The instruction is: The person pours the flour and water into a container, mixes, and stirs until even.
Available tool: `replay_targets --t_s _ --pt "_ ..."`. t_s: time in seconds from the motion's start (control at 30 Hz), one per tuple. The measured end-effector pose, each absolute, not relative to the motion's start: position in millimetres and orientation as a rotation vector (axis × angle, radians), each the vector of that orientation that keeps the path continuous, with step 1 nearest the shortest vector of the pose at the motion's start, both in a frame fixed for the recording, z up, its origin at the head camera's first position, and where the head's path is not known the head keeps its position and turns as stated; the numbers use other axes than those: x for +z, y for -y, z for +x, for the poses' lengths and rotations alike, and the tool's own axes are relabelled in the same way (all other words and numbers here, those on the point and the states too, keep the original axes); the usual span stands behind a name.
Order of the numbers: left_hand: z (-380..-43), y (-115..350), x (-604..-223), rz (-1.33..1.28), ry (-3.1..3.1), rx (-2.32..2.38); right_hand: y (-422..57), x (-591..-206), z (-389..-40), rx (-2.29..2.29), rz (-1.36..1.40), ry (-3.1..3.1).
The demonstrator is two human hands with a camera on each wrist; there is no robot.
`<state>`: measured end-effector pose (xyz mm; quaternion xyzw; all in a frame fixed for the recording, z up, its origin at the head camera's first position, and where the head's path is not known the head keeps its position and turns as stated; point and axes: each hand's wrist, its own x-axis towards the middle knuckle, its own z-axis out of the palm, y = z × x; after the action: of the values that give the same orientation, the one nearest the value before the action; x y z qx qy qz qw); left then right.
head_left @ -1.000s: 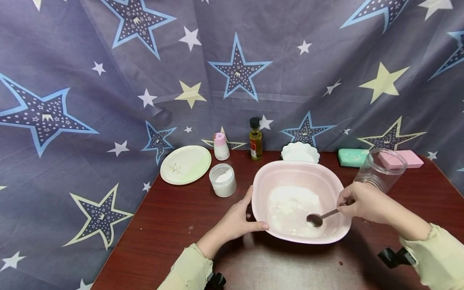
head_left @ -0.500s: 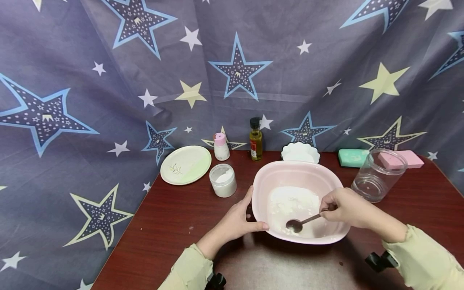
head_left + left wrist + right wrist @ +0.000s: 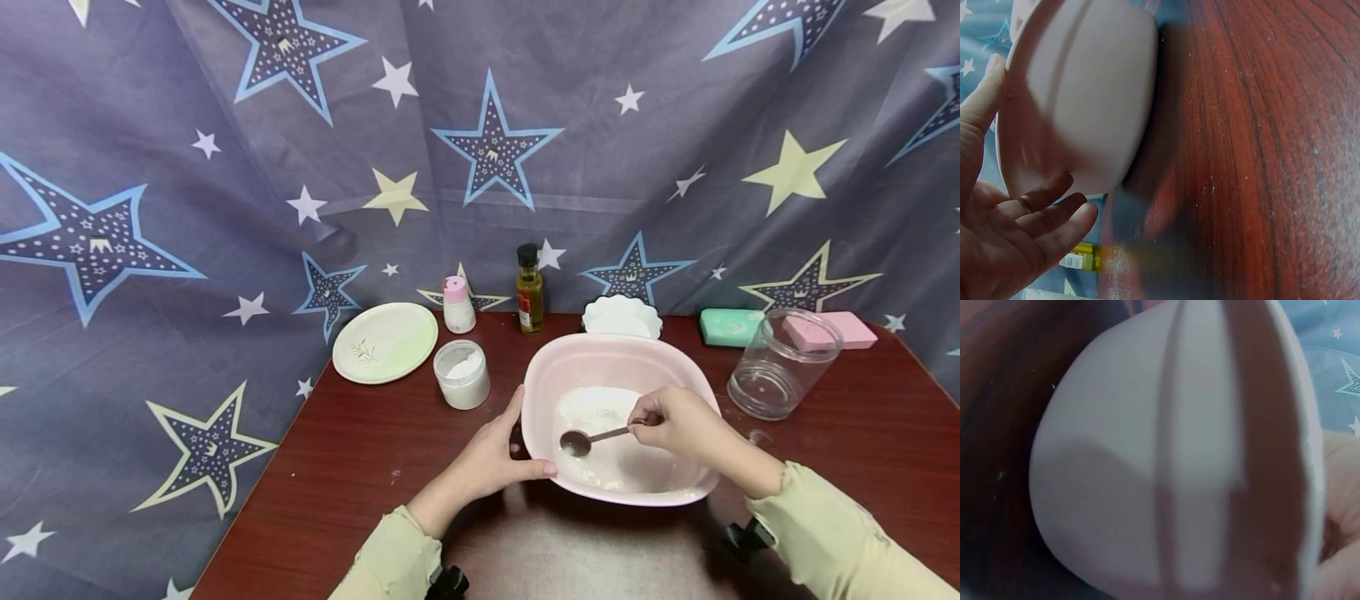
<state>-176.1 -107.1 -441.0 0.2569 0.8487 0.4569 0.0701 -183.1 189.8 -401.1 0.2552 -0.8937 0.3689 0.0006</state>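
Spoon (image 3: 576, 443) out over the left half of the basin (image 3: 622, 358), and the right hand (image 3: 667, 425) has it — thumb and fingers pinched together on the handle, which slopes down and leftward to the dark head. That head sits inside the rim, over the white powder (image 3: 600, 407); whether it touches, I cannot tell from up here. Across on the other side, the left hand (image 3: 491, 450) is spread wide at the basin's left end, thumb lying on the near rim, index finger stretched up along the side. The left wrist view gives the rest: fingers loosely bent, one fingertip (image 3: 1063, 183) against the pale outer wall. Over to the right wrist view, and that same wall takes up most of the space, a bit of hand showing past the rim. The basin stands on the table (image 3: 337, 467), powder spread across its floor with small clumps toward the near side. Now the line-up, left to right — plate (image 3: 385, 342), tub (image 3: 462, 387) with white contents, pink-capped shaker (image 3: 459, 308), bottle (image 3: 529, 300), scalloped dish (image 3: 622, 317) just behind the basin, green block (image 3: 727, 327), clear jar (image 3: 780, 371), and the pink block (image 3: 855, 328) partly seen through that jar. Starry cloth (image 3: 585, 225) hangs behind it all.
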Motion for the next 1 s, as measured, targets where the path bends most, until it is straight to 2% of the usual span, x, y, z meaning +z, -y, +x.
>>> replay_targets --t_s 0.5,1.0 --pt "-177 107 -443 0.782 -2.536 1.396 -190 -407 -198 1.166 0.415 2.827" --pt "-178 106 -443 0.765 -2.544 1.385 -210 -399 -199 0.960 0.352 2.770"
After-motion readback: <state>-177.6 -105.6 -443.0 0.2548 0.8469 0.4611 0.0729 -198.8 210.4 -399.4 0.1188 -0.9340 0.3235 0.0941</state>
